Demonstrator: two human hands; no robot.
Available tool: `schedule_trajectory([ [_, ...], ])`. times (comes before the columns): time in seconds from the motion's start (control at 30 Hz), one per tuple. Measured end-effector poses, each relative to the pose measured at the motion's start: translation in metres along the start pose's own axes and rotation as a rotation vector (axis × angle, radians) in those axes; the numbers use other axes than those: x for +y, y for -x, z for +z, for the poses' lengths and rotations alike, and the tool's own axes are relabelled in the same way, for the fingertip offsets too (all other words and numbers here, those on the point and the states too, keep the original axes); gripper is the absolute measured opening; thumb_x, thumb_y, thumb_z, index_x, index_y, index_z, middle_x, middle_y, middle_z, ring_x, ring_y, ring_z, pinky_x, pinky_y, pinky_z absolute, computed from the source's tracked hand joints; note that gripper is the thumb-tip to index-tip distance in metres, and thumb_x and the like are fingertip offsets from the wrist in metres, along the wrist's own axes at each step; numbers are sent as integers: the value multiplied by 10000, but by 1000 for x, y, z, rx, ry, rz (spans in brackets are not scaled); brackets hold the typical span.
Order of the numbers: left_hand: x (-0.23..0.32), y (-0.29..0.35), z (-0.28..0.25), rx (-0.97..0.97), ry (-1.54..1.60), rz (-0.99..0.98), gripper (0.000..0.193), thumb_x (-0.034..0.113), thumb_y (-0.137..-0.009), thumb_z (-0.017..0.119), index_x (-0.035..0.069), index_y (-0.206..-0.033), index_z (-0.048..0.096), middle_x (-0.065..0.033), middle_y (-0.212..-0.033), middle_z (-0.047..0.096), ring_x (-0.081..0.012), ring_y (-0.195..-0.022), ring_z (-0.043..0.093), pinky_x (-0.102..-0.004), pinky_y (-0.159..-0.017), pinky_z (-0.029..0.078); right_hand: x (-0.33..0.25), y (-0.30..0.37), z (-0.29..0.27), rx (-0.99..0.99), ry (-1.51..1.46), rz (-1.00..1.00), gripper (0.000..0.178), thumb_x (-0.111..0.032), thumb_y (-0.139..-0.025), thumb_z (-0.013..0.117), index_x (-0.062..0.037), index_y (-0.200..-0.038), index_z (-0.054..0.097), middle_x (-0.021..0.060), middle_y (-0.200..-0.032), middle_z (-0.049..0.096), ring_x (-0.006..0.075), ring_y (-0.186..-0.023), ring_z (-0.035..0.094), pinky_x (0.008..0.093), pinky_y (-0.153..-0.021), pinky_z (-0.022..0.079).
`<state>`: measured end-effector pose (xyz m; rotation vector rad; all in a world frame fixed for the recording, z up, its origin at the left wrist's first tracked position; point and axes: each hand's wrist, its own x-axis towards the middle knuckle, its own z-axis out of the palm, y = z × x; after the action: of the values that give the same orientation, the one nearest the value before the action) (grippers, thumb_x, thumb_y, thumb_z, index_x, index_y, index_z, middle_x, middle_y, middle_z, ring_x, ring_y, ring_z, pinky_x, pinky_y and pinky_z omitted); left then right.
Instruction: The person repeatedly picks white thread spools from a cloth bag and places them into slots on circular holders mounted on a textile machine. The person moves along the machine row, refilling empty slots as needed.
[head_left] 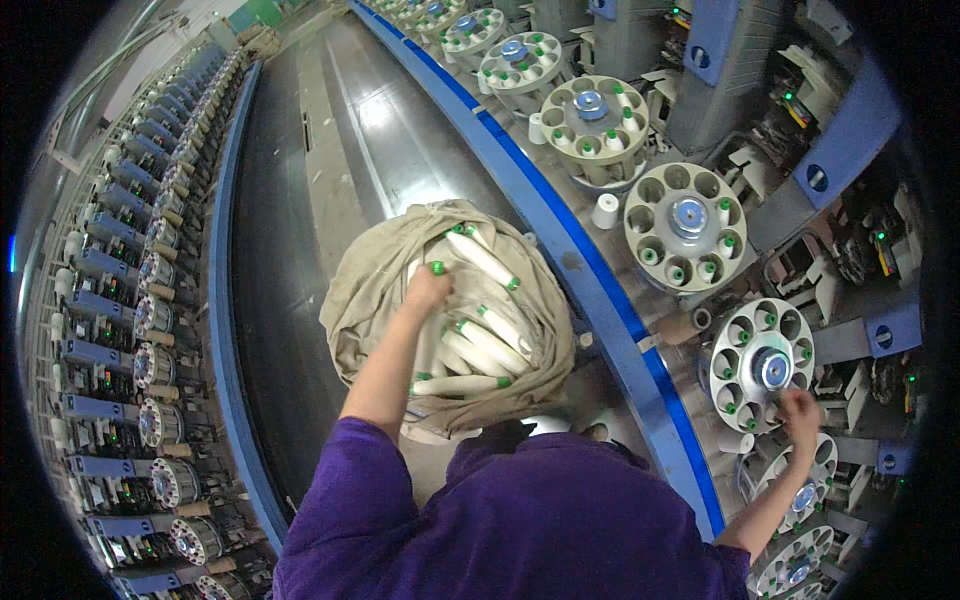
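A cloth-lined sack [355, 275] stands in front of me, holding several white yarn bobbins [480, 255] with green tips. Over its middle, my left hand [430, 287] is closed round a yarn bobbin [437, 268]; the green end shows beyond the fingers and the rest is mostly hidden. My right hand [800, 415] reaches out to the right, at the near rim of a round bobbin magazine [773, 368] with a ring of pockets. Its fingers are curled together, and anything in them is too small to make out. Green-tipped bobbins sit in that magazine's pockets.
Beyond it, another magazine [690, 215] and several more line the right-hand machine. A blue rail [600, 285] runs between sack and machine. White yarn cones [605, 211] stand beside the magazines. Across the dark aisle floor [290, 220], a second machine row [155, 310] fills the left.
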<state>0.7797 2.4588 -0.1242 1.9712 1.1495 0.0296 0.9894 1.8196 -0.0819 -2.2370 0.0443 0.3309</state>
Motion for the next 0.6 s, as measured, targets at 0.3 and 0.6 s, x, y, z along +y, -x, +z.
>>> schedule_trajectory([
  [0.3, -39, -87, -25, 124, -598, 122, 423, 234, -780, 524, 23, -1146, 535, -220, -1303, 417, -307, -1134, 503, -392, -929, 422, -198, 19, 238, -419, -464, -262, 233, -195, -854, 613, -72, -1052, 604, 54, -863, 656, 128, -720, 632, 248, -564, 503],
  [0.6, -38, -145, -37, 77, -776, 34, 434, 304, -805, 570, 23, -1131, 511, -219, -1155, 531, -317, -1032, 566, -398, -860, 471, -257, 21, 506, -433, 396, -657, 496, -303, -798, 606, -41, -1205, 493, 199, -1130, 552, 325, -1054, 532, 395, -899, 415],
])
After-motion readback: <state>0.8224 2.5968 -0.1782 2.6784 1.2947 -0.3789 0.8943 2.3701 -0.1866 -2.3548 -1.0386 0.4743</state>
